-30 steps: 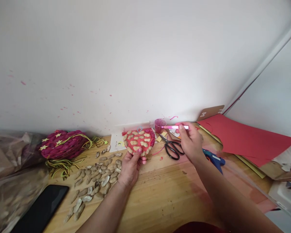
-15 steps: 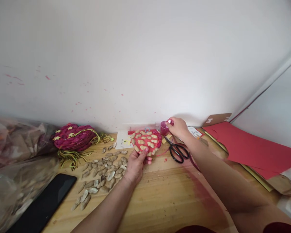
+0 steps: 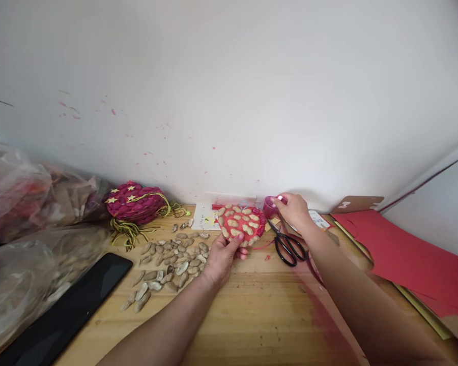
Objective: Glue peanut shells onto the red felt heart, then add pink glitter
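My left hand point(image 3: 224, 254) grips the lower edge of a round red craft disc point(image 3: 246, 227), thumb on its face. Peanut shells point(image 3: 233, 222) cover the disc in rows; those along its right edge are coloured deep pink-red. A light blue loop point(image 3: 244, 205) stands at its top. My right hand point(image 3: 293, 207) is closed, fingertips pinched together at the mouth of a small clear cup point(image 3: 269, 207) with pink-purple colour inside. What the fingers hold, if anything, is too small to make out. Just below the cup lie black-handled scissors point(image 3: 291, 250), blades towards the disc.
Loose peanut shells point(image 3: 175, 264) spread left of my left hand, near a black phone point(image 3: 68, 305) and plastic bags point(image 3: 19, 284). A magenta braided bundle with stars point(image 3: 135, 206) sits by the wall. Red sheets point(image 3: 408, 254) lie at right. White paper point(image 3: 202, 217) lies behind the disc.
The camera has turned a little left, so everything appears further right. My left hand keeps its hold on the disc, and my right hand stays at the cup with its fingers slightly shifted.
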`<state>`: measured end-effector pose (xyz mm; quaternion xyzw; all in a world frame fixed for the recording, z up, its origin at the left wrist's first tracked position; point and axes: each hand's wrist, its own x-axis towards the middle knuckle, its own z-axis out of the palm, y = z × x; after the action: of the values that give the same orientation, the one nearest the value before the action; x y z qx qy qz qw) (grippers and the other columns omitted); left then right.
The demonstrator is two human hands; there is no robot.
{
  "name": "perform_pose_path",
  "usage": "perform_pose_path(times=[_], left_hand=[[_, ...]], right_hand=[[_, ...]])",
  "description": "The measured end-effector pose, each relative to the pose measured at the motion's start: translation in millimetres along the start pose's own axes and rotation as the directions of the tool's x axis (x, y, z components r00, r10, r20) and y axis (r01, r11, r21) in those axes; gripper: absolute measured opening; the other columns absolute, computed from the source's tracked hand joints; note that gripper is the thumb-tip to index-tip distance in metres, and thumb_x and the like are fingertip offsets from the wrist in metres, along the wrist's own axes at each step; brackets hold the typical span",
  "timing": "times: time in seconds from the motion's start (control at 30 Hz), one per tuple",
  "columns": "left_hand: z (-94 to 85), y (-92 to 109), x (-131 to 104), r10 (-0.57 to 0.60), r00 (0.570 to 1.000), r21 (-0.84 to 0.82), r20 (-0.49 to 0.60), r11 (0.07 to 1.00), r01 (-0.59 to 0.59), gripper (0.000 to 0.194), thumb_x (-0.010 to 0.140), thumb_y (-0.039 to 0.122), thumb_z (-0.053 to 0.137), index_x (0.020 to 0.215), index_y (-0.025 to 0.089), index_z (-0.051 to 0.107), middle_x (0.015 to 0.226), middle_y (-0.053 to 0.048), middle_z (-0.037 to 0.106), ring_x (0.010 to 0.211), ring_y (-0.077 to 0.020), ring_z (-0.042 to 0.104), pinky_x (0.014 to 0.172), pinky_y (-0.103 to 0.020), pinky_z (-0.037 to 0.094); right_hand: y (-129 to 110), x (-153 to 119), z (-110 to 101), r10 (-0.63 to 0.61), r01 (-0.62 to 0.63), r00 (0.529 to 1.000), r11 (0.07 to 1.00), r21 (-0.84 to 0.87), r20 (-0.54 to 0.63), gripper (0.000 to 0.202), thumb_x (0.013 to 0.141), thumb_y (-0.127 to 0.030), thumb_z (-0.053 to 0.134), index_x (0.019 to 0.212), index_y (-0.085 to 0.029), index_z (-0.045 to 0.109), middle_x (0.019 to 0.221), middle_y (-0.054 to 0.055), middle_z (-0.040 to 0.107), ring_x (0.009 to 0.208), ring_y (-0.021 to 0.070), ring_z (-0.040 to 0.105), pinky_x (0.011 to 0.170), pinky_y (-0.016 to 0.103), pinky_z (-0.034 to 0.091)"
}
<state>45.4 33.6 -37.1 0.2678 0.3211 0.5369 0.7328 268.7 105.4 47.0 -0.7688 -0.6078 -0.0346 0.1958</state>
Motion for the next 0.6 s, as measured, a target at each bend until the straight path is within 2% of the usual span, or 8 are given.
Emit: perform_pose_path(times=[0.23,0.33,0.4,0.5,0.53,0.6], left_hand=[[0.1,-0.4,1.1,0.011,1.0,0.002,0.007,1.0,-0.011,0.055,0.053,0.045,0.097,0.084,0.014,0.064,0.066,0.0,0.069,0.048,-0.0102,0.061,0.045,-0.02,0.049],[0.0,-0.8,1.1,0.012,1.0,0.008,0.01,1.0,-0.012,0.056,0.052,0.045,0.097,0.086,0.014,0.064,0.068,0.0,0.07,0.048,-0.01,0.061,0.044,-0.02,0.049],[-0.1,-0.6,0.5,0.012,1.0,0.008,0.007,1.0,-0.012,0.057,0.052,0.046,0.097,0.085,0.014,0.063,0.068,0.0,0.07,0.048,-0.0101,0.061,0.045,-0.02,0.049],[0.2,0.9,-1.0,0.005,1.0,0.006,0.001,1.0,-0.005,0.057,0.052,0.049,0.096,0.083,0.014,0.063,0.066,0.001,0.069,0.047,-0.0102,0.061,0.045,-0.021,0.049],[0.3,1.6,-1.7,0.003,1.0,0.004,-0.004,1.0,-0.003,0.057,0.052,0.049,0.096,0.083,0.015,0.062,0.066,0.001,0.069,0.047,-0.0101,0.061,0.045,-0.021,0.049],[0.8,3.1,-2.9,0.001,1.0,-0.002,-0.013,1.0,-0.001,0.057,0.053,0.05,0.096,0.083,0.015,0.061,0.066,0.001,0.069,0.047,-0.0097,0.06,0.044,-0.02,0.048]], right_hand=[[1.3,-0.7,-0.6,-0.03,0.043,0.994,0.991,0.131,-0.101,0.033,0.09,-0.047,0.059,0.085,-0.02,0.078,0.078,0.006,0.074,0.071,0.0208,0.061,0.066,0.03,0.036],[8.1,-6.6,-3.1,-0.005,0.029,0.989,0.986,0.162,-0.15,0.036,0.09,-0.05,0.058,0.086,-0.019,0.077,0.075,0.007,0.072,0.069,0.0207,0.059,0.065,0.031,0.036],[13.2,-16.9,-9.3,0.039,0.018,0.972,0.971,0.239,-0.232,0.039,0.091,-0.052,0.057,0.088,-0.018,0.076,0.074,0.007,0.071,0.068,0.0205,0.058,0.065,0.031,0.037],[14.7,-42.9,-24.0,0.154,0.065,0.908,0.867,0.495,-0.389,0.04,0.092,-0.055,0.057,0.092,-0.018,0.072,0.071,0.003,0.066,0.063,0.0173,0.056,0.063,0.03,0.039],[12.5,-53.4,-28.9,0.185,0.076,0.903,0.819,0.569,-0.387,0.04,0.093,-0.056,0.056,0.092,-0.019,0.071,0.068,0.001,0.063,0.059,0.0155,0.053,0.06,0.029,0.039],[4.4,-74.1,-35.2,0.21,0.098,0.922,0.687,0.72,-0.326,0.04,0.094,-0.058,0.056,0.091,-0.02,0.068,0.065,-0.002,0.058,0.056,0.0133,0.048,0.056,0.027,0.038]])
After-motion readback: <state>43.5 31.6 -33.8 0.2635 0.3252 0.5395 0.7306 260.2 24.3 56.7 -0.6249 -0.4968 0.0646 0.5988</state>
